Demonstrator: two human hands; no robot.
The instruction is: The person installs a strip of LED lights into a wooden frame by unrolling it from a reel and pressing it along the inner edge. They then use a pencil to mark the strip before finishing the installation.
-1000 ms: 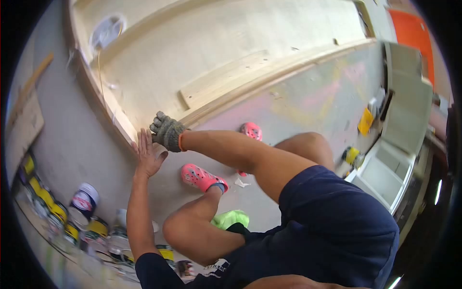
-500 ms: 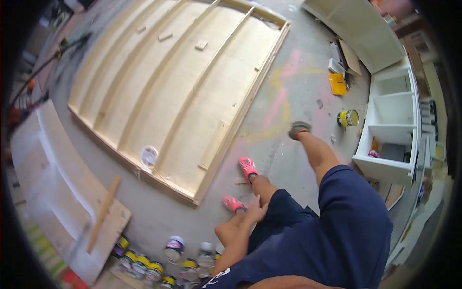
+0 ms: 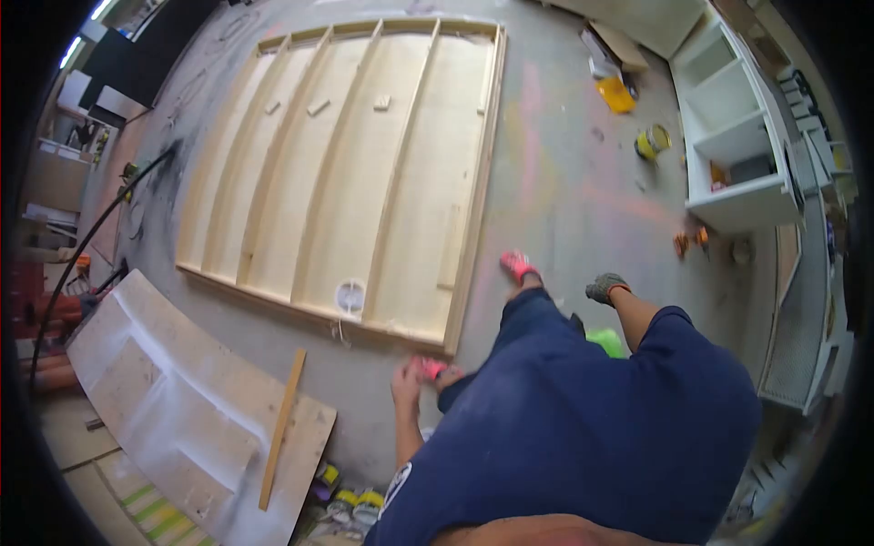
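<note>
My left hand is bare, hanging low beside a pink shoe with its fingers loosely apart and nothing seen in them. On my right hand is a grey knitted glove; it hangs over the floor, its fingers blurred, no object visible in it. In front of me lies a large pale wooden panel with long parallel ribs. Small wood blocks and a round white item rest in it. The left hand is nearest the panel's front edge, apart from it.
A paint-whitened board bearing a wooden strip lies at left. Paint cans stand beside it. At right are a white shelf unit, a yellow can and an orange tool. A black hose arches at far left.
My view has swung to the right and forward, so the panel appears more upright. The left hand has moved away from my leg. An orange tool and something bright green have come into view.
</note>
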